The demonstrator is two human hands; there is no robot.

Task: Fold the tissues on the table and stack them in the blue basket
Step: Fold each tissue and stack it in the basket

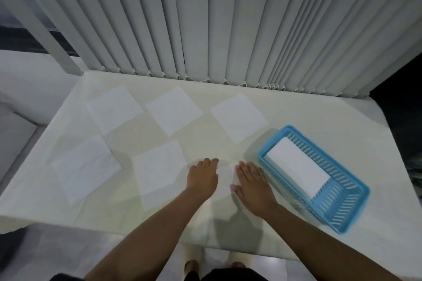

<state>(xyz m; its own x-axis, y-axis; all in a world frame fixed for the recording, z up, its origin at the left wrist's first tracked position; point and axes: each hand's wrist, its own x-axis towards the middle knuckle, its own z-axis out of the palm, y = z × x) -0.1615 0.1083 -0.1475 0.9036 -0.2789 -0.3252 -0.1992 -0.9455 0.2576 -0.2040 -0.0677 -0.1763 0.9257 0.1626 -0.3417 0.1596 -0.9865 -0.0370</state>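
Several white tissues lie flat and unfolded on the pale table (319, 118), among them one at the far left (114, 109), one at the far middle (174, 110) and one near the front (159, 173). A blue slotted basket (342, 205) sits at the right with a folded white tissue (298, 170) inside it. My left hand (202, 175) and my right hand (251, 186) rest flat, fingers apart, on a tissue (225, 180) just left of the basket; most of that tissue is hidden under my hands.
Grey vertical blinds (228, 29) hang along the table's far edge. The table's front edge runs close to my body, with tiled floor and my feet (191, 267) below. A pale ledge lies off the table's left side.
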